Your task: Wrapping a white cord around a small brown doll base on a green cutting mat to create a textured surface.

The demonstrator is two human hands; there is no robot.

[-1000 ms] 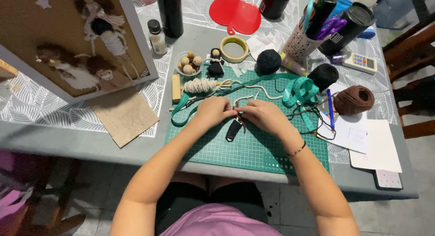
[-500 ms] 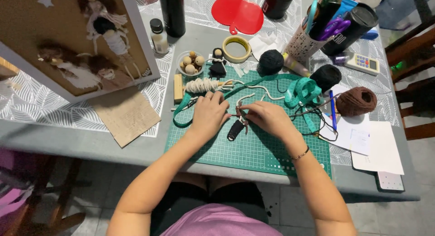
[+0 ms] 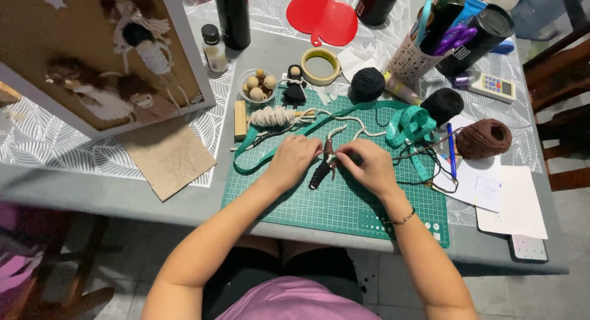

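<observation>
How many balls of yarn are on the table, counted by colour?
Black yarn balls: 2, one near the tape roll, one near the pen holder
Brown yarn ball: 1
Total: 3

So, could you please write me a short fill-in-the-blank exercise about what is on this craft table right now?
1. Both hands, left hand and right hand, work on a small cord figure over a ____ gridded cutting mat.
2. The small clear bowl holds round wooden ____.
3. The ball of yarn by the blue pen is ____.
4. The flat apple-shaped plastic piece is ____.

Missing words: green; beads; brown; red
</observation>
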